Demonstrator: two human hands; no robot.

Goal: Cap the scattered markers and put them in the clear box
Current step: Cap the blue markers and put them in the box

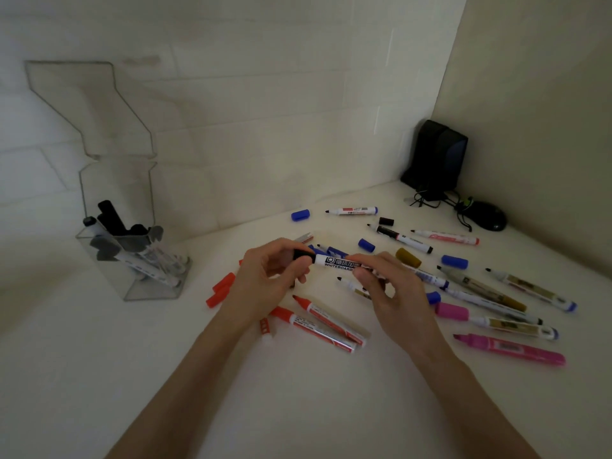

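Note:
Between my two hands I hold a white whiteboard marker (336, 261) level above the table. My left hand (268, 279) pinches its black cap (303, 255) at the left end, and my right hand (387, 289) grips the barrel's right end. The cap sits on the marker's tip. The clear box (132, 260) stands at the left with its lid raised and several capped markers leaning inside. Loose markers lie around: two red ones (328, 323), a pink one (510, 347), several with blue ends (352, 211). Loose caps lie among them: blue (300, 215), red (220, 291), pink (452, 311), brown (408, 257).
A black speaker (437, 157) stands in the far right corner with tangled cables and a black mouse (488, 216) beside it. White walls close the table at the back and right. Bare white tabletop (99, 376) lies in front of the box.

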